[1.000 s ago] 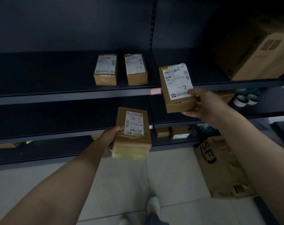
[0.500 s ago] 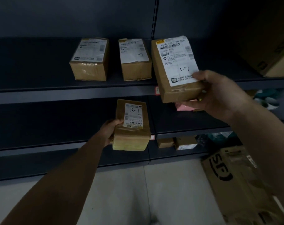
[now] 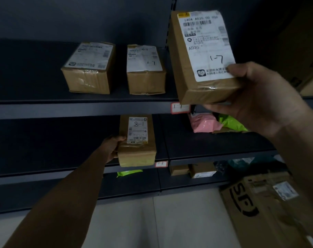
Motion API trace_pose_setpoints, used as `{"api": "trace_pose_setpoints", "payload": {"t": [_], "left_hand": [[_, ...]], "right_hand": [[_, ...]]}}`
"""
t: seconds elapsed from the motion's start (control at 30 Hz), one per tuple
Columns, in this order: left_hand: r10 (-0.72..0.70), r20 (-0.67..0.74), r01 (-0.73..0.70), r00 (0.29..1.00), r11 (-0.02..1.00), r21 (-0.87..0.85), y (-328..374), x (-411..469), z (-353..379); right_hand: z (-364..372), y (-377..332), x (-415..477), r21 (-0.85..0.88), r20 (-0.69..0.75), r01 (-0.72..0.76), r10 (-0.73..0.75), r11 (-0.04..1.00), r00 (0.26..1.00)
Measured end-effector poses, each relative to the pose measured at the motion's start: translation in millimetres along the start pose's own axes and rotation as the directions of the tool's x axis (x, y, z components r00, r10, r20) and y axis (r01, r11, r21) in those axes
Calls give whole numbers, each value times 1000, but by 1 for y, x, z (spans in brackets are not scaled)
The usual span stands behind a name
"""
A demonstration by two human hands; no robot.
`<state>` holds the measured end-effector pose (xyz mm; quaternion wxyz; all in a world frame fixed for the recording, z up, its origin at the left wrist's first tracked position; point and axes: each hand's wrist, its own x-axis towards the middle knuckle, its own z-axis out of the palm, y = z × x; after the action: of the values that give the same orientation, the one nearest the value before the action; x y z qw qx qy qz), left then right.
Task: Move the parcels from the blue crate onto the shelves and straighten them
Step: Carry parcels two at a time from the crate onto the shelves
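The right grip (image 3: 255, 97) curls round the 1-7 parcel (image 3: 202, 56), held above the edge of the top shelf (image 3: 45, 106) beside two parcels (image 3: 88, 68) (image 3: 146, 69). The left grip (image 3: 112, 145) clasps the 8-1 parcel (image 3: 137, 140) (label up) at the front of the middle shelf (image 3: 45, 169).

Grips 1-7 parcel (image 3: 205, 45) in right hand (image 3: 255, 97), beside two shelved parcels (image 3: 88, 68). Holds 8-1 parcel (image 3: 137, 151) in left hand (image 3: 112, 145) at lower shelf (image 3: 54, 145).

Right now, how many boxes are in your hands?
2. The left hand grips the 8-1 box at the lower shelf; the right hand holds the 1-7 box up by the upper shelf.
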<state>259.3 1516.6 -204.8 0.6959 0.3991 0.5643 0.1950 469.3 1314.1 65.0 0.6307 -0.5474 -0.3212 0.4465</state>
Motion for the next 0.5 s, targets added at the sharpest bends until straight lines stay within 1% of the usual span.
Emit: {"api": "trace_pose_setpoints", "payload": {"t": [0.13,0.2,0.27,0.37,0.43,0.5], "left_hand": [[33,-7,-32,999,999,36,13,-25,0],[64,-29,-58,998,985,160,23,-51,0],[82,-29,-69,996,949,307,34,-86,-1],[41,62,-65,997,885,461,51,-150,-4],[20,129,-82,991,864,497,68,-195,-10],[37,163,-117,986,848,518,91,-241,-20]], "right_hand": [[10,-14,-12,7,-27,-23,23,1000,999],[19,-26,-20,4,-11,-36,36,999,999],[31,-39,-27,17,10,-69,68,998,998],[55,-59,-37,43,17,-152,151,987,988],[75,-72,-40,12,45,-198,197,980,979],[96,-83,-42,-27,59,-235,236,972,970]]}}
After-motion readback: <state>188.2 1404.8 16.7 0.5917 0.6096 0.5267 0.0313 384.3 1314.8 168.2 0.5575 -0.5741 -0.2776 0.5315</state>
